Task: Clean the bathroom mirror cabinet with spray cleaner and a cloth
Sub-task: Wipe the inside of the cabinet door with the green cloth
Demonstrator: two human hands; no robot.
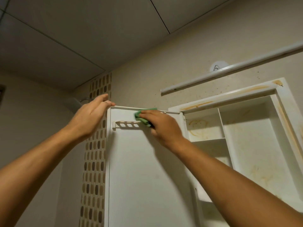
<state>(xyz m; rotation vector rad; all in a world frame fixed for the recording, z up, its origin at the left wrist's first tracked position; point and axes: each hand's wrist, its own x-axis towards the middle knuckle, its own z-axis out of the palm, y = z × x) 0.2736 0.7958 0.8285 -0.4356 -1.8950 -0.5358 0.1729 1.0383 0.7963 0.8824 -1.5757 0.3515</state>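
Observation:
The white cabinet door [147, 169] stands swung open to the left, its inner side facing me. My left hand [91, 112] grips the door's top left corner, fingers curled over the edge. My right hand [160, 123] presses a green cloth [141, 116] flat against the top of the door's inner face, just under the upper edge and over a small slotted holder [126, 124]. The cabinet's open interior [246, 136] at the right shows white shelves with brownish-yellow stains. No spray bottle is in view.
A white tube light [229, 71] runs along the wall above the cabinet, with a round wall hook [217, 67] behind it. A strip of mosaic tiles [96, 145] goes down the wall left of the door. The ceiling is close overhead.

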